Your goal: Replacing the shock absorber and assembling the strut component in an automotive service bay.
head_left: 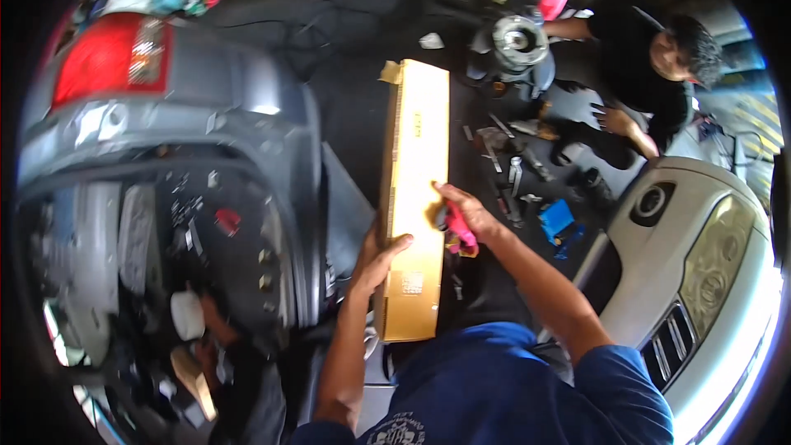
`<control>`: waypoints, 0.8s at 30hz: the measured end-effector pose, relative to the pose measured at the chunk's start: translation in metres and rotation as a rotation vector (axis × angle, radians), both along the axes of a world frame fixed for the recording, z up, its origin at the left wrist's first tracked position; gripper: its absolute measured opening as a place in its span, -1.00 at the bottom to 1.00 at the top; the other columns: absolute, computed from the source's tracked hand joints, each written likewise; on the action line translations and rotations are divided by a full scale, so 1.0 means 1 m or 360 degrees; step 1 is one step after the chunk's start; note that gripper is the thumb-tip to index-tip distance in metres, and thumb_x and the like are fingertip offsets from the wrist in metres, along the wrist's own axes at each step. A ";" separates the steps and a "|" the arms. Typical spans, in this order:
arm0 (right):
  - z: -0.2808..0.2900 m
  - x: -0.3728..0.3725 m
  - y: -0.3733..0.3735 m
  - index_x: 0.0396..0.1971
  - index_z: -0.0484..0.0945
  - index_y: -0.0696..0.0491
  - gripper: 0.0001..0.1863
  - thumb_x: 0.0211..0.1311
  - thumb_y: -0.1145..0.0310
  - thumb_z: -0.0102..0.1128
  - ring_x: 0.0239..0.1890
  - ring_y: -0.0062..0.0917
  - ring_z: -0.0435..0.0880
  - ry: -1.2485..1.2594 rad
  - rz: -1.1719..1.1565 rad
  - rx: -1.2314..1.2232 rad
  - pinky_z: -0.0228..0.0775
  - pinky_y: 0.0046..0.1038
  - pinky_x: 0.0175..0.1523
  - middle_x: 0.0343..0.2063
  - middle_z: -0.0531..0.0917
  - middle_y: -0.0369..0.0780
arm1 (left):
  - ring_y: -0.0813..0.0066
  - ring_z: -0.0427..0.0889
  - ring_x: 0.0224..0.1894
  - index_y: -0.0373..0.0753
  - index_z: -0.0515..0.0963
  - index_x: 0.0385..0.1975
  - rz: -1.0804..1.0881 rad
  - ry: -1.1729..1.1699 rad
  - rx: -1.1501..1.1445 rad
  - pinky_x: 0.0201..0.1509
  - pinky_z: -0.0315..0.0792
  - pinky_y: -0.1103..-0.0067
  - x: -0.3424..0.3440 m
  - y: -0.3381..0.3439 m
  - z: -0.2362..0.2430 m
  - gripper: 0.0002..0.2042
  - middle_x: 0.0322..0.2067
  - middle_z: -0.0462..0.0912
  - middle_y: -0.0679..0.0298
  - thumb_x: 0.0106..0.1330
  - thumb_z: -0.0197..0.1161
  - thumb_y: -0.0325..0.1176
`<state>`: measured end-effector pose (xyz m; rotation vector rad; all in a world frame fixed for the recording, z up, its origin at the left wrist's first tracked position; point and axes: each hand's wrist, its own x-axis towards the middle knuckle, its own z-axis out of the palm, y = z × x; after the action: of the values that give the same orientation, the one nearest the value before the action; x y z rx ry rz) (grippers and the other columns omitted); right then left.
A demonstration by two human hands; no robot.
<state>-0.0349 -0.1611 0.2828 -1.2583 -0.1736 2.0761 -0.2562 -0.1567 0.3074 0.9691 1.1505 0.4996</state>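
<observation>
Forearms reach out of a navy T-shirt (494,379), and between the hands a long, narrow cardboard box (416,165) lies lengthwise, its near end by the wearer's waist. From where I stand, the left hand (383,259) grips its left edge, thumb pressed on the top face, the other fingers mostly out of sight. The right hand (468,213) touches the opposite edge with a fingertip while the remaining fingers curl around a pink-and-dark object (460,235), too blurred to name.

Both hands sit on the nearer half, so the far end, with a loose strip of tape (390,72), looks unsupported; I'd worry that it could dip if the left thumb slipped. The right hand's divided grip could also let the pink-and-dark object drop or scrape the cardboard.

To the right curves a pale front bumper (700,181) with its headlamp (710,259); to the left, a grey bumper (284,107) under a red tail lamp (107,58). A careless swing might knock the box against either. Beyond, a blue case (557,218) and scattered hand tools (515,175) could trip a step forward. Farther off, a co-worker (630,74) in black sits by a round metal wheel part (521,43).
</observation>
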 end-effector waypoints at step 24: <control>-0.514 0.238 -0.220 -0.20 0.61 0.06 -0.62 0.20 0.07 0.10 -0.21 -0.05 0.64 -0.1975 0.1074 0.0114 0.43 -0.16 -0.10 -0.32 0.65 0.07 | -0.20 0.19 0.24 -0.25 -0.11 0.39 0.0397 0.1021 0.0223 0.32 0.13 0.15 0.188 0.141 -0.512 0.12 0.21 0.20 -0.19 -0.11 0.41 0.13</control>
<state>0.2034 -0.3814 -0.2314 -2.5013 -1.3415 1.3787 -0.0680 -0.0158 -0.2042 1.1536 1.8480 0.4851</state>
